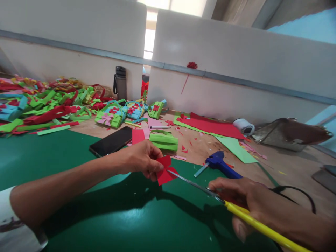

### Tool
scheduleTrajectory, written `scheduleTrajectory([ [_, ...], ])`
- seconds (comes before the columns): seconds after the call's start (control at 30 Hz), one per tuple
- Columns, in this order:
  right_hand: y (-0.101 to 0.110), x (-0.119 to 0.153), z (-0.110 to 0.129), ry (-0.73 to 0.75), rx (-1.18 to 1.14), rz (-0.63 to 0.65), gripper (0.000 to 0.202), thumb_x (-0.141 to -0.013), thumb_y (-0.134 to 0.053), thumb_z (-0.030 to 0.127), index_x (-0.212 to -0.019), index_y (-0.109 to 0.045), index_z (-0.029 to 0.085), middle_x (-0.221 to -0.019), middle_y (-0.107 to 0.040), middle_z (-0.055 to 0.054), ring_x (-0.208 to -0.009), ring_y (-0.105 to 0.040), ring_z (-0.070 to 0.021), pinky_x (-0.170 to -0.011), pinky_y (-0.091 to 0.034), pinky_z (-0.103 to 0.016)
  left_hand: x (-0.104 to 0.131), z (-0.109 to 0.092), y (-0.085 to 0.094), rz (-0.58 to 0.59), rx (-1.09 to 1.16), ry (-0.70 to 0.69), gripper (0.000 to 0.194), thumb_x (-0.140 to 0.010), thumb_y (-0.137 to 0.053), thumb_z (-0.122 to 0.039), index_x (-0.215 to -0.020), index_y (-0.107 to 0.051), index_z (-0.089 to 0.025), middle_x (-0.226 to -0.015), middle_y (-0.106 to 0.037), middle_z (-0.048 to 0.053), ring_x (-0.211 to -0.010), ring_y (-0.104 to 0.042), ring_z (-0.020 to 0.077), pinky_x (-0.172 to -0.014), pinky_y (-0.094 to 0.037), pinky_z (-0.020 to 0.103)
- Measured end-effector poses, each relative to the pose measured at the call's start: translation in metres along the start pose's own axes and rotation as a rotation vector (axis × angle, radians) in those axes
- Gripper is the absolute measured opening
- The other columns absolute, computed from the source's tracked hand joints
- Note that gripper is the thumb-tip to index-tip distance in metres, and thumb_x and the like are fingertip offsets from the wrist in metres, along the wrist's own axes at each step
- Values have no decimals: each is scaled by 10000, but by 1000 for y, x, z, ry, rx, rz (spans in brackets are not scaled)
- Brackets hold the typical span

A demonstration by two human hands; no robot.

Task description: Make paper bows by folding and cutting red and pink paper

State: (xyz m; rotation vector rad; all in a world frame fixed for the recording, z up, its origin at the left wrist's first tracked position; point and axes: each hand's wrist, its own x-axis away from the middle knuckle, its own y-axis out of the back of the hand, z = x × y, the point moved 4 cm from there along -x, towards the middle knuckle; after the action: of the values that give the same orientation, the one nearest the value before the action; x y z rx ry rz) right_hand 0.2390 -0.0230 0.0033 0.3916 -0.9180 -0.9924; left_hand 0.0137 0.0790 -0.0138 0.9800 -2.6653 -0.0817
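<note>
At the centre of the frame I have a small red paper piece (166, 176), flat and matte, with rounded lobes and a notch between them. My left hand (145, 161) pinches its left edge, thumb on top, fingers folded tightly beneath. That forearm slants up from the white sleeve (19, 224) at lower left, wrist nearly straight. At lower right, my right hand (246, 197) is curled around the scissors (235, 210), thumb low and index finger extended near the pivot; their thin metal blades point up-left, tips against the paper, and the yellow handle looks smooth. I can't tell how the remaining fingers sit. Below spreads a glossy green surface (126, 220). Beyond my hands lie a boxy, folded green paper bag (163, 141) and a blue plastic glue gun (219, 163).
</note>
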Motion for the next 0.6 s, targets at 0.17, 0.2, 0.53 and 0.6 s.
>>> scheduleTrajectory([
  [0.17, 2, 0, -3, 63, -14, 10, 332, -573, -795, 224, -818, -571, 226, -657, -363, 79, -587, -286, -95, -468, -189, -211, 0, -1, 0, 30, 8, -5, 97, -654, -661, -210, -591, -622, -149, -515, -639, 4, -504, -612, 112, -499, -467, 183],
  [0.2, 2, 1, -5, 67, -37, 17, 344, -578, -781, 216, -857, -582, 233, -671, -384, 74, -591, -313, -97, -469, -209, -205, 1, -2, 0, 30, 18, -8, 95, -648, -665, -211, -591, -622, -148, -515, -641, 4, -497, -610, 110, -494, -464, 181],
  [0.53, 8, 7, -9, 126, -127, -52, 605, -598, -727, 496, -1103, -528, 228, -874, -585, -37, -725, -532, -191, -615, -434, -267, 8, -12, 4, -177, 254, -38, 133, -587, -716, -217, -617, -630, -120, -544, -611, 8, -491, -546, 92, -460, -447, 184],
  [0.6, 6, 7, -6, 177, -185, -89, 705, -624, -615, 701, -1118, -501, 211, -824, -572, -37, -640, -497, -161, -550, -410, -257, 10, -14, 4, -254, 343, -85, 158, -601, -720, -207, -572, -583, -132, -486, -531, -32, -433, -466, 62, -407, -400, 161],
])
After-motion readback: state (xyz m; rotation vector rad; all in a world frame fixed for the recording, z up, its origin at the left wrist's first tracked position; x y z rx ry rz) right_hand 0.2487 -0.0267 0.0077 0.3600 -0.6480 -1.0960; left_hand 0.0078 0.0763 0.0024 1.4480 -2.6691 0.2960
